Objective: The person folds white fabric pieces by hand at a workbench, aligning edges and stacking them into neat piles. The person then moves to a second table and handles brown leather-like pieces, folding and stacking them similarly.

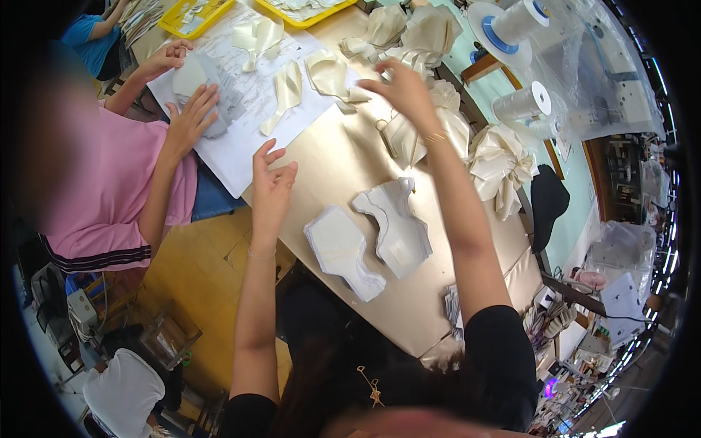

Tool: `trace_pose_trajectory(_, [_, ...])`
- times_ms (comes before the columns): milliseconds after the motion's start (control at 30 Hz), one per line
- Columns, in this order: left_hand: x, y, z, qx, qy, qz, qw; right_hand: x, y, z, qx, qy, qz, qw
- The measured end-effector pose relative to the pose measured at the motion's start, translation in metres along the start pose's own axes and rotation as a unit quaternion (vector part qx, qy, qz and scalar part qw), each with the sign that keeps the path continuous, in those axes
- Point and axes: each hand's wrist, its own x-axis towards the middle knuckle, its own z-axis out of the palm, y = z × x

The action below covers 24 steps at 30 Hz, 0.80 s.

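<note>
My right hand (pixel 405 91) reaches over the far part of the table, fingers apart and curved, its thumb close to a cream, glossy cut piece (pixel 328 73). Nothing shows in its grasp. My left hand (pixel 272 190) hovers near the table's left edge, fingers loosely bent and apart, holding nothing. Below it and to the right lie two stacks of pale grey, curved cut pieces, a left stack (pixel 334 244) and a right stack (pixel 396 230). Another narrow cream piece (pixel 287 91) and a wider cream piece (pixel 257 38) lie on white sheets (pixel 226 157).
At the left, a co-worker in pink rests both hands on a grey stack (pixel 191 77). Yellow trays (pixel 197 29) stand at the far edge. Bundles of cream pieces (pixel 504 160) line the right side, beside thread cones (pixel 522 102) and a black flat piece (pixel 549 201).
</note>
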Motion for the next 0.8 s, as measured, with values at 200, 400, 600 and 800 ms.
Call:
trace_pose_trajectory(200, [-0.015, 0.011, -0.003, -0.006, -0.035, 0.017, 0.999, -0.093, 0.070, -0.087, -0.053, 0.043, 0.023, 0.997])
trace_pose_trajectory(400, [-0.003, 0.023, 0.068, 0.111, -0.157, 0.029, 0.981, -0.139, 0.067, -0.062, -0.196, -0.015, 0.010, 0.980])
trace_pose_trajectory(600, [0.006, 0.034, 0.153, 0.241, -0.316, 0.104, 0.912, -0.143, 0.096, -0.053, -0.181, 0.016, -0.030, 0.983])
trace_pose_trajectory(800, [0.035, 0.003, 0.207, -0.020, -0.298, -0.235, 0.925, -0.121, 0.124, -0.078, -0.018, -0.090, 0.179, 0.980])
